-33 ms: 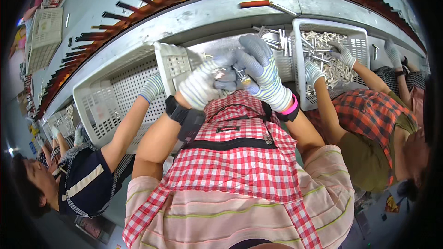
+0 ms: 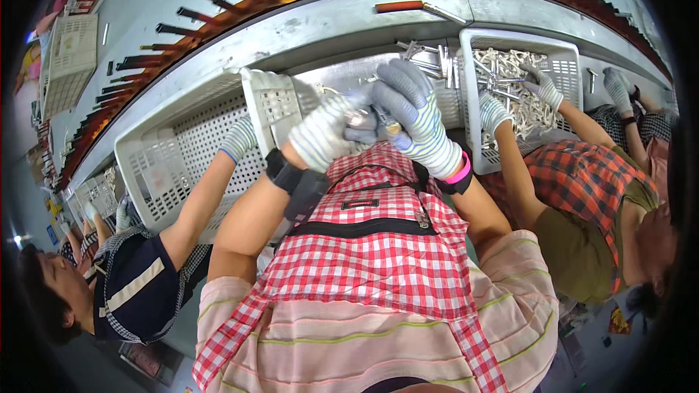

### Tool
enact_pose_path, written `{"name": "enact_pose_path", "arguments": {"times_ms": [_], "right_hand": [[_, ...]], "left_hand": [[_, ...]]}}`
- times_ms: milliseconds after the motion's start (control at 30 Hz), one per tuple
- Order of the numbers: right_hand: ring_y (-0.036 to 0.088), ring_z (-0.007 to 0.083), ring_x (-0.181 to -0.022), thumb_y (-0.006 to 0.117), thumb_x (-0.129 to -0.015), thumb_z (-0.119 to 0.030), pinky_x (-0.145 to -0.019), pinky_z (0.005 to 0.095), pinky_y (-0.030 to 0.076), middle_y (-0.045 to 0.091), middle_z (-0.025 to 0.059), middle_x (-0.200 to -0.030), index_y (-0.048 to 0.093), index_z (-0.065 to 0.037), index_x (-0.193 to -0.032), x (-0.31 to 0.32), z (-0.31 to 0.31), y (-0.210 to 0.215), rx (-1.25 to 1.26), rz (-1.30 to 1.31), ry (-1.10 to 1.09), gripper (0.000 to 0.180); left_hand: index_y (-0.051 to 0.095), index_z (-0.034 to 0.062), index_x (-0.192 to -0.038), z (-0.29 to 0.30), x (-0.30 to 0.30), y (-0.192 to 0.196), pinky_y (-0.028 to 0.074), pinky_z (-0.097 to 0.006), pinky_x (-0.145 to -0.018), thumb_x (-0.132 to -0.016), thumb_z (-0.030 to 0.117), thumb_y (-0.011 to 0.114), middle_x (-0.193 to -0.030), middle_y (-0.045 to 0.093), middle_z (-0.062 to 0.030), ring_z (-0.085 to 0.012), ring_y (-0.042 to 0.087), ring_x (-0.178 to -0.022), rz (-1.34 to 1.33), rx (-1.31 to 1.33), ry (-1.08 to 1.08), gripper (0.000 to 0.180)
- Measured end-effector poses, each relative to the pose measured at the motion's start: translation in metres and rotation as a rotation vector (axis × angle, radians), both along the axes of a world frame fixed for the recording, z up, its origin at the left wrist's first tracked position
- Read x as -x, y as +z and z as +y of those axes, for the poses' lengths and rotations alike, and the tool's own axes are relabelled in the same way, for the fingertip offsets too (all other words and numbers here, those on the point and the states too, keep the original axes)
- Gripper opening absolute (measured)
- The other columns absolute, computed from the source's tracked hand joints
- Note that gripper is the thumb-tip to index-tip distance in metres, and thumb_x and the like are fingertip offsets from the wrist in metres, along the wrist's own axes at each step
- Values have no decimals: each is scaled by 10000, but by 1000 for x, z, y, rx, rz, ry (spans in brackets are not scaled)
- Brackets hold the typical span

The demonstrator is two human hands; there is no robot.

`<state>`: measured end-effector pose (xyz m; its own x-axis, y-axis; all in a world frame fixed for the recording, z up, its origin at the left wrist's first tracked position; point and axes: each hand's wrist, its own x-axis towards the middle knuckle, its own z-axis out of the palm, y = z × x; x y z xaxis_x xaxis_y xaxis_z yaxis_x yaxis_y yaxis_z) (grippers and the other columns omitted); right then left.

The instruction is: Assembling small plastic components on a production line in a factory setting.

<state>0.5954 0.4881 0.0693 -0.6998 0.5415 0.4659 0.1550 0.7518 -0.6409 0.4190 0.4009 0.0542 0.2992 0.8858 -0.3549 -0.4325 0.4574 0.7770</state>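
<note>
At the frame's centre, the left grip [image 2: 324, 131] and right grip [image 2: 422, 120] wear knitted gloves, white with thin bluish stripes and grey fingers. The narrow band [image 2: 465, 166] at the right cuff is bright pink. Lower centre, the cloth apron [image 2: 408, 273] is red-and-white gingham over a pale pink shirt [image 2: 313, 353] with lime-green stripes. The slotted plastic basket [image 2: 149, 207] at left is greyish white; the metal counter [image 2: 328, 18] is silver-grey. At right, a co-worker's plaid apron [image 2: 571, 178] is orange-red and black, the top [image 2: 571, 262] olive.
</note>
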Motion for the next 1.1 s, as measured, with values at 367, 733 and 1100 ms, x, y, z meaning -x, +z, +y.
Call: {"name": "enact_pose_path", "arguments": {"times_ms": [367, 733, 1100], "right_hand": [[557, 132, -705, 498, -921, -331, -682, 272, 445, 590, 57, -787, 537, -16, -982, -75, -15, -82, 1143, 222, -874, 323], [577, 198, -804, 615, -808, -387, -750, 318, 453, 631, 131, -903, 566, 36, -1118, -51, -24, -196, 1390, -438, -582, 527], [648, 315, -833, 618, -744, -453, -700, 409, 498, 662, 186, -835, 667, -24, -951, 10, 0, -204, 1191, -746, -722, 479]], "left_hand": [[563, 46, -886, 47, 5, -204, 470, -263, -521, -917, 283, 508, -762, 570, -65, -178, 547, -635, -132, 767, 689, 245], [599, -2, -919, -12, 28, -216, 459, -331, -659, -880, 341, 464, -845, 614, -96, -191, 561, -719, 519, 847, 846, 371], [546, 71, -1111, 12, -16, -114, 485, -237, -566, -863, 205, 604, -923, 579, -62, -115, 536, -660, 99, 619, 709, 287]]}}
